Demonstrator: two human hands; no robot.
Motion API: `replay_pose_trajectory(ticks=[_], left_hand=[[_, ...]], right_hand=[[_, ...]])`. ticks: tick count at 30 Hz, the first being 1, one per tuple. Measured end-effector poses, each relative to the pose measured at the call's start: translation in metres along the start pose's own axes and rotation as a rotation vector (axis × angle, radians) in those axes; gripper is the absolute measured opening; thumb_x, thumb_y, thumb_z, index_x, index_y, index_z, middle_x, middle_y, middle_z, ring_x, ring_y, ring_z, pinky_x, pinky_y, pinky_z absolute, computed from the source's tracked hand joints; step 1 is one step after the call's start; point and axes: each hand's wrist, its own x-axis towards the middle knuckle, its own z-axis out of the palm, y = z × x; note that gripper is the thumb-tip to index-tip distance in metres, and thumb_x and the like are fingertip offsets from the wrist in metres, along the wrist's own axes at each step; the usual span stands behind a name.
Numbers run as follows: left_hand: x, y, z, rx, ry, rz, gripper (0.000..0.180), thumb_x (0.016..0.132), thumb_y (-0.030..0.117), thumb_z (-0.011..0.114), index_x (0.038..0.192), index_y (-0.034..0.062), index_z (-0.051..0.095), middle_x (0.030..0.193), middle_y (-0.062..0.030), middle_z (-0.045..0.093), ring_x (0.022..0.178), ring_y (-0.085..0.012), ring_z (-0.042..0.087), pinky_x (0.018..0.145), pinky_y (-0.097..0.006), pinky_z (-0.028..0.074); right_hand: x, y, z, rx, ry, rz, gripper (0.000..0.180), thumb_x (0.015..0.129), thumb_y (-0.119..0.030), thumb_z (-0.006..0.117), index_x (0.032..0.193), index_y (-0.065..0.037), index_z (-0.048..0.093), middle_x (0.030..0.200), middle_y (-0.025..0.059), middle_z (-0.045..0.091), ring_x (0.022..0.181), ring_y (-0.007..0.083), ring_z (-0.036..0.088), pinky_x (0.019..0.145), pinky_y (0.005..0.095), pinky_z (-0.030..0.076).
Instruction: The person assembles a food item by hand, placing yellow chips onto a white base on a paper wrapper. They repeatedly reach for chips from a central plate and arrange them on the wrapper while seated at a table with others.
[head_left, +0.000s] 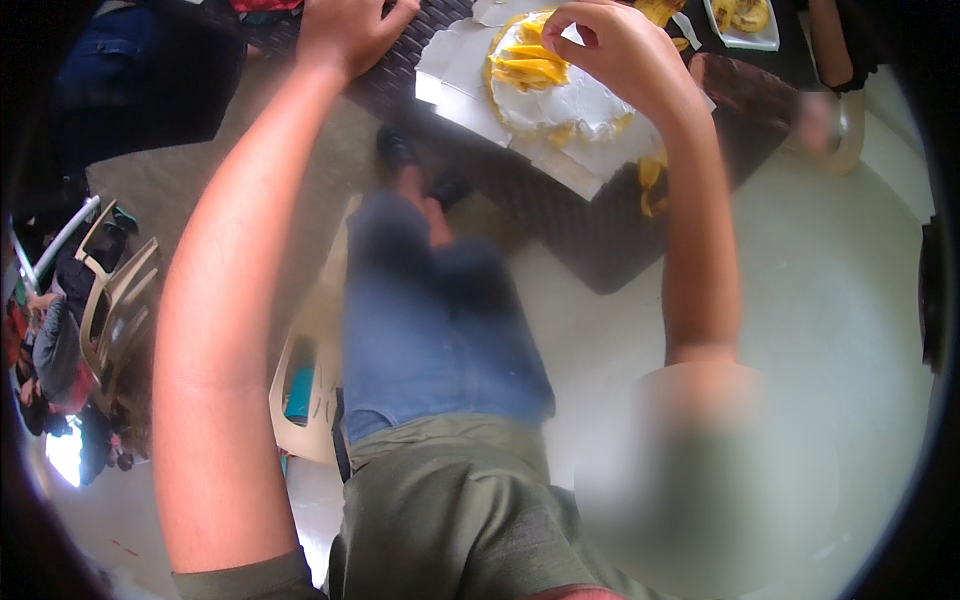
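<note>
A round cake (510, 100) with white cream sits on a white cardboard sheet (440, 85). Yellow mango slices (530, 70) lie fanned out on the cream, toward its far left part. My right hand (625, 55) is over the cake, thumb and forefinger pinched at the end of one slice. At the table's near left edge is my left hand (345, 35), palm down with the thumb apart. It holds nothing that shows, and its fingertips are partly cut off by the frame's upper edge.
A dark woven table (600, 245) bears everything. Yellow peels (652, 185) lie near its right edge; a white tray (742, 22) holds more yellow fruit at the far right. Another person's arm (828, 45) is beyond it. Beige plastic chairs (100, 300) stand to the left.
</note>
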Motion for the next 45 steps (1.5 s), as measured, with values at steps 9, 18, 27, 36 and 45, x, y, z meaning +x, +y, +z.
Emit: replay_pose_trajectory(ticks=[9, 18, 27, 36, 45], left_hand=[[-0.006, -0.014, 0.015, 0.051, -0.033, 0.089, 0.028, 0.106, 0.041, 0.061, 0.101, 0.0138, 0.066, 0.101, -0.0062, 0.061, 0.103, -0.0319, 0.061, 0.089, -0.048, 0.045], [-0.003, -0.008, 0.017, 0.091, -0.111, 0.050, 0.030, 0.107, 0.040, 0.060, 0.100, 0.0120, 0.063, 0.101, -0.0081, 0.057, 0.101, -0.0326, 0.058, 0.090, -0.049, 0.043], [0.002, -0.005, 0.016, 0.148, -0.071, 0.036, 0.029, 0.105, 0.039, 0.060, 0.097, 0.0116, 0.061, 0.101, -0.0116, 0.057, 0.101, -0.0358, 0.058, 0.088, -0.052, 0.043], [0.005, 0.004, 0.006, 0.072, -0.147, -0.007, 0.024, 0.101, 0.035, 0.064, 0.096, 0.0125, 0.057, 0.101, -0.0088, 0.055, 0.102, -0.0341, 0.055, 0.090, -0.051, 0.042], [0.007, 0.007, 0.003, 0.073, -0.202, -0.057, 0.024, 0.101, 0.035, 0.061, 0.107, 0.0120, 0.056, 0.112, -0.0126, 0.056, 0.109, -0.0356, 0.053, 0.094, -0.052, 0.041]], right_hand=[[-0.113, 0.006, 0.075, 0.490, 0.693, 0.515, 0.020, 0.100, -0.021, 0.078, 0.107, -0.003, 0.080, 0.077, 0.0069, 0.059, 0.069, 0.0159, 0.053, 0.065, 0.0338, 0.045], [-0.139, -0.013, 0.127, 0.649, 0.937, 0.853, 0.022, 0.104, -0.020, 0.070, 0.116, -0.004, 0.079, 0.092, 0.0104, 0.072, 0.079, 0.0202, 0.065, 0.078, 0.0355, 0.054], [-0.147, -0.013, 0.120, 0.703, 0.822, 0.862, 0.027, 0.104, -0.024, 0.067, 0.124, -0.010, 0.077, 0.096, 0.0096, 0.068, 0.086, 0.0239, 0.066, 0.081, 0.0398, 0.054], [-0.155, -0.027, 0.197, 0.343, 1.150, 0.682, 0.028, 0.104, -0.019, 0.064, 0.126, -0.002, 0.059, 0.111, 0.0150, 0.058, 0.100, 0.0292, 0.051, 0.093, 0.0426, 0.045], [-0.152, -0.022, 0.192, 0.218, 1.091, 0.807, 0.023, 0.106, -0.026, 0.058, 0.109, -0.003, 0.055, 0.107, 0.0193, 0.059, 0.101, 0.0373, 0.055, 0.096, 0.0507, 0.043]])
